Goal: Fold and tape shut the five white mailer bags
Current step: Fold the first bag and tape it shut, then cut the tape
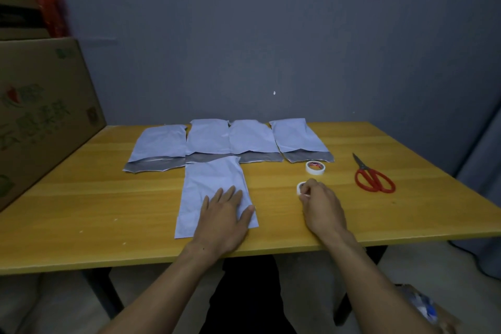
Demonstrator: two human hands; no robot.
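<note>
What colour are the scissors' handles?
Red. The scissors lie on the table's right side, seen in the head view.

Half-hidden tape roll (300, 187) behind right hand (321, 207)

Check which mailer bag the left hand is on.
The near bag, alone in front of the row of four. The left hand presses flat on it; the four behind lie untouched, grey flaps showing.

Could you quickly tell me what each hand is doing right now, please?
Left hand: open, flat on the near mailer bag.
Right hand: gripping a tape roll.
</note>
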